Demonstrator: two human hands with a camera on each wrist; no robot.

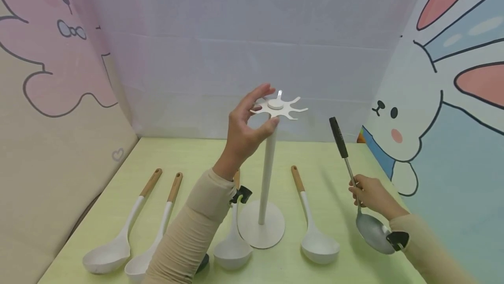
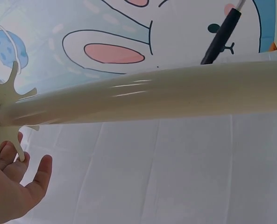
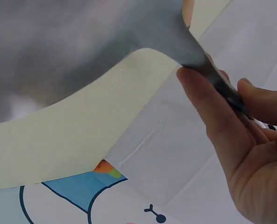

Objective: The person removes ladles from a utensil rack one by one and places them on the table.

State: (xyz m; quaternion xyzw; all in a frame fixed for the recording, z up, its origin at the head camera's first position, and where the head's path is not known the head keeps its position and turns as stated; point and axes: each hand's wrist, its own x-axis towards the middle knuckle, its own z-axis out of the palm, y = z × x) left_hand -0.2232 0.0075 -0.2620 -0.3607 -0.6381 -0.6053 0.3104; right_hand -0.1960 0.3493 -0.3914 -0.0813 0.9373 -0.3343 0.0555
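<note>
My left hand (image 1: 250,122) is at the top of a white utensil stand (image 1: 267,170), its thumb and fingers gripping the star-shaped hook ring (image 1: 275,105). From the left wrist, the fingers (image 2: 44,175) show curled up by the hooks, and the stand's pole (image 2: 166,93) runs across the view. On the right, my right hand (image 1: 372,194) holds a steel ladle (image 1: 374,231) by the lower stem, just above its bowl. The ladle's black handle (image 1: 338,137) points up and the bowl hangs low. In the right wrist view the thumb and fingers pinch the metal stem (image 3: 208,70).
White ladles with wooden handles lie on the pale green table (image 1: 315,157): two at left (image 1: 110,255) (image 1: 141,266), one by the stand base (image 1: 232,251), one to its right (image 1: 319,247). A dark thing (image 1: 202,263) is mostly hidden by the left sleeve. Cloth-covered walls enclose the table.
</note>
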